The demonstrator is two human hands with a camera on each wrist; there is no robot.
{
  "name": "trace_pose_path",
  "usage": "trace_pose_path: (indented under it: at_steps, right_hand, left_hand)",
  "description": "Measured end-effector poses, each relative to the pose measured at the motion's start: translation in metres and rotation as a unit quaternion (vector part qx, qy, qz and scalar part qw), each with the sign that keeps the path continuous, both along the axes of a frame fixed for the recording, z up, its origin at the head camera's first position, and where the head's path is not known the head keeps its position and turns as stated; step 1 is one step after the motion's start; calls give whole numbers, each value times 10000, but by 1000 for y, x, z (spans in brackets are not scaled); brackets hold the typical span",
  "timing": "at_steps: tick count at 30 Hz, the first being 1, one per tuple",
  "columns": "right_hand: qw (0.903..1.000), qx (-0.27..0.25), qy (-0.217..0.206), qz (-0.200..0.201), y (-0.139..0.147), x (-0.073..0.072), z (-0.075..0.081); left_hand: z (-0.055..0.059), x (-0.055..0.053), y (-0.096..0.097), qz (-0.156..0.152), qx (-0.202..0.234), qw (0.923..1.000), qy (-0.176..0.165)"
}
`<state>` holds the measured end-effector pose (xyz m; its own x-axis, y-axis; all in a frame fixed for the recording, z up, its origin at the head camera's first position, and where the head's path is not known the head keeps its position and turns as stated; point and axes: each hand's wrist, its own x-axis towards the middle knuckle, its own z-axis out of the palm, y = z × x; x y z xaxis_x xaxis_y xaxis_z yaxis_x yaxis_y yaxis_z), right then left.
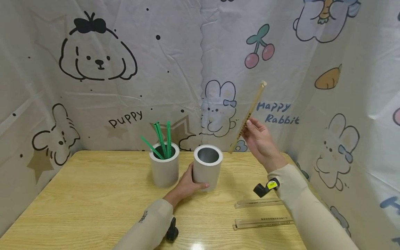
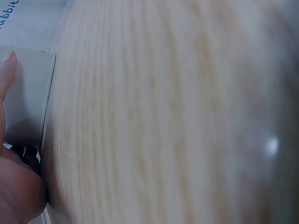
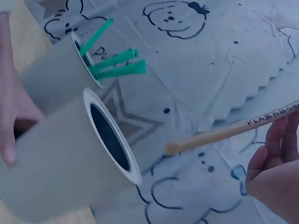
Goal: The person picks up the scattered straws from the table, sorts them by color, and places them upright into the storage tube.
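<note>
My left hand (image 1: 186, 184) grips a white cylindrical cup (image 1: 210, 173) low on its side, the thumb across its front. The cup stands upright on the table, and its visible grey inside holds nothing. In my right hand (image 1: 260, 142), raised to the right of the cup, a pale tan straw (image 1: 255, 104) printed with dark lettering is pinched between thumb and fingers. It slants, its lower end apart from the cup. The right wrist view shows "PLA" on the straw (image 3: 224, 132). The left wrist view catches only part of the left hand (image 2: 18, 191) and the cup's side (image 2: 32, 93).
Left of the gripped cup stands a matching cup (image 1: 164, 173) with several green straws (image 1: 161, 140) leaning in it. More tan straws (image 1: 259, 203) lie at the table's right, partly behind the right sleeve. A printed cloth (image 1: 175, 69) hangs behind the wooden table (image 1: 93, 194).
</note>
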<state>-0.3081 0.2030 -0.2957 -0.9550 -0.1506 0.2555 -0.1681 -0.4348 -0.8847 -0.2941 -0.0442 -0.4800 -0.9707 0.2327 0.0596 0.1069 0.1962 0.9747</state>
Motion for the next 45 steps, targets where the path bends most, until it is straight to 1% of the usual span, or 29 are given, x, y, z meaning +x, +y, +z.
trace_pose_path:
  at_steps: [1, 3, 6, 7, 8, 9, 11, 14, 15, 18, 22, 23, 26, 29, 31, 32, 36, 38, 39, 41, 45]
  right_hand:
    - [10000, -13, -63, -47, -8, -1, 0]
    - [9997, 33, -201, -139, -21, -4, -5]
    - [9982, 371, -371, -291, -34, -10, -23]
    - [9968, 604, -428, -313, -37, -12, -30]
    - [9937, 940, -493, -351, -38, -13, -38]
    - [9886, 1350, -555, -358, -37, -15, -46]
    - [9729, 2186, -656, -365, -33, -17, -60]
    - [9405, 3318, -689, -270, -17, -18, -75]
    - [9326, 3545, -642, -192, -10, -17, -78]
    - [9065, 4203, -407, 22, 15, -12, -87]
    - [8697, 4913, 147, 454, 54, 4, -102]
    - [8637, 5001, 273, 565, 64, 8, -106]
    - [8512, 5175, 429, 760, 91, 19, -119]
    - [8418, 5282, 482, 1004, 114, 26, -131]
    - [8348, 5354, 521, 1171, 126, 28, -137]
    - [8331, 5356, 524, 1278, 130, 29, -139]
    - [8305, 5277, 619, 1669, 140, 30, -147]
    - [8314, 5183, 750, 1856, 142, 30, -149]
    - [8302, 5168, 845, 1913, 142, 30, -149]
    - [8289, 5141, 1014, 1961, 142, 30, -150]
    - [8206, 5235, 1185, 1963, 139, 29, -150]
  left_hand:
    - [0, 0, 0, 7, -11, 10000, 6]
    - [1, 0, -1, 11, -12, 10000, 17]
    - [1, -1, -1, 18, -15, 10000, 41]
    - [0, -1, -1, 20, -6, 10000, 52]
    - [0, -1, -1, 21, -2, 10000, 57]
    - [-1, -1, -1, 18, 0, 10000, 67]
    - [-1, -1, -1, 1, -14, 10000, 82]
    - [-1, -1, -1, -25, -24, 10000, 86]
    - [-1, -1, -1, -29, -20, 10000, 85]
    - [-1, -1, 0, -28, 0, 10000, 52]
    - [1, 0, 1, -5, -17, 10000, 2]
    - [1, 0, 1, 5, -37, 10000, 5]
    - [0, 0, 1, 26, -66, 10000, 5]
    - [-1, -1, 1, 23, -30, 10000, -5]
    - [-1, -2, 0, 12, 12, 10000, -23]
    - [-1, -2, -1, 21, 5, 10000, -26]
    - [-1, -3, -2, 55, -3, 10000, -31]
    - [-1, -3, -2, 68, -31, 10000, -39]
    - [-2, -3, -2, 63, -41, 10000, -34]
    - [-2, -2, -1, 54, -75, 9999, -39]
    - [-2, -2, 0, 59, -100, 9999, 12]
